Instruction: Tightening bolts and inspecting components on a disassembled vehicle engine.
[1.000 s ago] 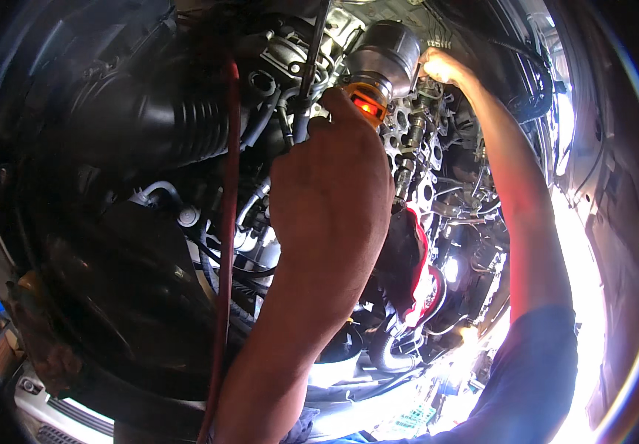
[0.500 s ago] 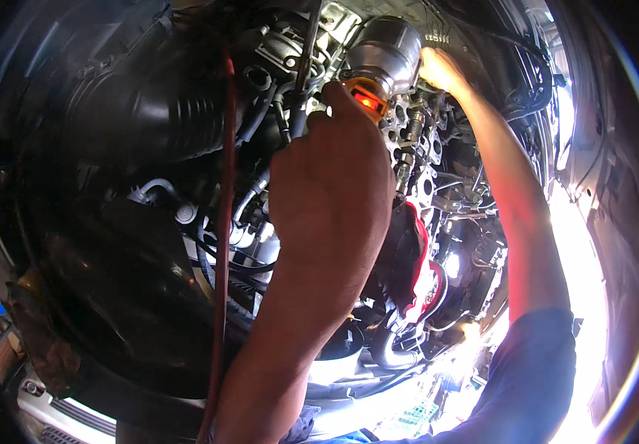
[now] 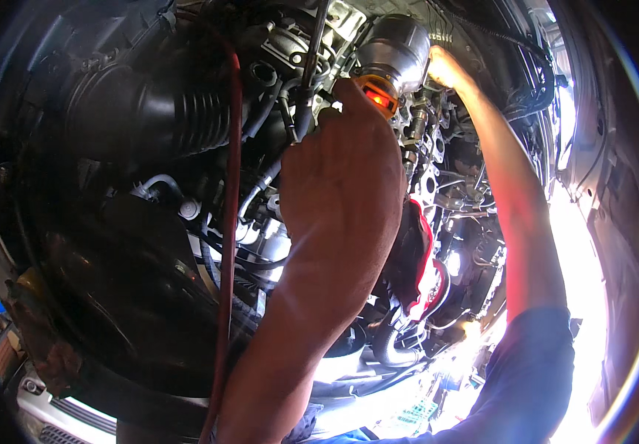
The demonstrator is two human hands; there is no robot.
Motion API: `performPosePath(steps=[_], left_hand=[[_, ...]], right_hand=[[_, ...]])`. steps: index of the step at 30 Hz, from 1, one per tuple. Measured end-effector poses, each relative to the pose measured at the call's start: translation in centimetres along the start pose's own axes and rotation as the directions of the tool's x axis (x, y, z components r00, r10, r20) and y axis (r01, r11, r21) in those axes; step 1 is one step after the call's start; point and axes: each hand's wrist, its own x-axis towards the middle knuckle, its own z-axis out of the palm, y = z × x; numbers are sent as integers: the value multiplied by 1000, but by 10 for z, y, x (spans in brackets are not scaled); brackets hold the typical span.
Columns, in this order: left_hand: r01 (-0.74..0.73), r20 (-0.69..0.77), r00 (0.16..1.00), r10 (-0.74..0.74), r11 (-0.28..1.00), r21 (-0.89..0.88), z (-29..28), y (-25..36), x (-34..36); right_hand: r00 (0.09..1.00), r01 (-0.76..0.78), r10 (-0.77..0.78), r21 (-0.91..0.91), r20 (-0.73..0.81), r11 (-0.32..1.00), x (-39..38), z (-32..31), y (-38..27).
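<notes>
My left hand (image 3: 345,163) reaches up over the engine, back toward me. Its fingers are curled around an orange-framed device (image 3: 380,96) with a glowing red patch; most of its grip is hidden by the hand. Right beyond the device stands a silvery, rounded metal cylinder (image 3: 393,48); whether the two are joined I cannot make out. My right hand (image 3: 447,68) is brightly lit at the cylinder's right side, fingers bent and bunched. What those fingers hold, if anything, is hidden. Below both hands runs a metal engine face with round ports (image 3: 429,181).
A red hose (image 3: 229,222) hangs down through the view left of my left arm. Further left is a ribbed black air duct (image 3: 186,118). A red and black item (image 3: 417,259) lies on the engine between my forearms. Bent coolant hoses (image 3: 393,351) sit near the front.
The whole scene has shifted slightly to the right in the view. Both hands keep their places at the device and the cylinder, with the same closed fingers.
</notes>
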Motion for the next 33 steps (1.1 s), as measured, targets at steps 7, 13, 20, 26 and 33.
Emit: performPosePath(steps=[7,13,20,26,33], left_hand=[[17,17,1000,-17,998,53,-1,0,1],[54,58,997,-59,996,76,-5,3,0],[24,9,1000,-25,998,56,0,0,0],[-12,-19,1000,13,998,70,-2,-5,1],[27,37,999,-29,998,55,-3,2,0]], right_hand=[[998,-3,-2,86,55,996,7,1,4],[992,-72,82,-95,98,993,8,-5,0],[962,250,-236,-95,134,964,19,-12,5],[995,-22,46,-263,84,965,6,-7,-16],[997,-2,10,-112,74,994,-3,-2,-6]])
